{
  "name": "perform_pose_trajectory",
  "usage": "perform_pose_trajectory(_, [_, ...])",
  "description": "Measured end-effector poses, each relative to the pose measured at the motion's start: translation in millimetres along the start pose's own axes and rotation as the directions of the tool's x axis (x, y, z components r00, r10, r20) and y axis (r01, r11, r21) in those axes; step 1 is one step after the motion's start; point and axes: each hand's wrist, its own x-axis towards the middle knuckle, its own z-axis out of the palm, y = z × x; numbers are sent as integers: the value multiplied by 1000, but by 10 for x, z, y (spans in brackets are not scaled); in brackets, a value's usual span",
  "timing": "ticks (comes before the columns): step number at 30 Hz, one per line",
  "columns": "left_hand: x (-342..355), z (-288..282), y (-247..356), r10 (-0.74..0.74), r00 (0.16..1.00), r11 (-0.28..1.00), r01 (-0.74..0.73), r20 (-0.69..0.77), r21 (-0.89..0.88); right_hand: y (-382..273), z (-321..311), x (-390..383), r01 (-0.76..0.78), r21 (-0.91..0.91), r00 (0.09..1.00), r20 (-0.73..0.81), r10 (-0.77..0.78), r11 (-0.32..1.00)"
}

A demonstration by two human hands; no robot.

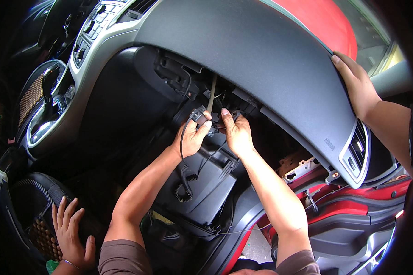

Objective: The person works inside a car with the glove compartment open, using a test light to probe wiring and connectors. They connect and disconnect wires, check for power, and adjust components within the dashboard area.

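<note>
My left hand (191,135) is closed around a small black plug-like piece (198,114) under the dashboard. A black cord runs from it along my wrist down to a coiled cord (184,188). Close beside it, my right hand (236,134) is closed, thumb and fingers drawn together among thin dark wires; what sits between them is hidden. Another length of black cable (209,158) leads from below the right hand toward the coil. A pale tube or cable (212,93) drops from the opening in the dashboard (243,50) to my left hand. Beneath both hands lies a black plastic box (202,181).
Another person's hand (71,233) rests flat on the seat at lower left. A further hand (355,85) not mine grips the dashboard's far right edge. At left is the centre console (46,126). A red door frame (339,208) and metal bracket (303,169) are at right.
</note>
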Motion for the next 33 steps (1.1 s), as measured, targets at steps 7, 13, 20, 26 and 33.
perform_pose_trajectory(7, [6,13,15,42,999,999,-42,-8,-8,-137,9,-121,158,-171,984,-57,-170,972])
perform_pose_trajectory(13, [15,-3,17,54,999,998,-54,-2,15,-234,4,-231,345,-240,927,-67,-370,907])
perform_pose_trajectory(20, [1,4,16,9,1000,1000,-9,-10,14,-253,33,-167,196,-147,974,-87,-210,970])
perform_pose_trajectory(26, [1,-6,7,20,1000,1000,-20,-13,24,-323,69,-176,209,-170,974,-57,-221,963])
perform_pose_trajectory(33, [11,-8,-1,60,998,998,-59,-19,36,-290,92,-126,148,-196,987,-36,-158,969])
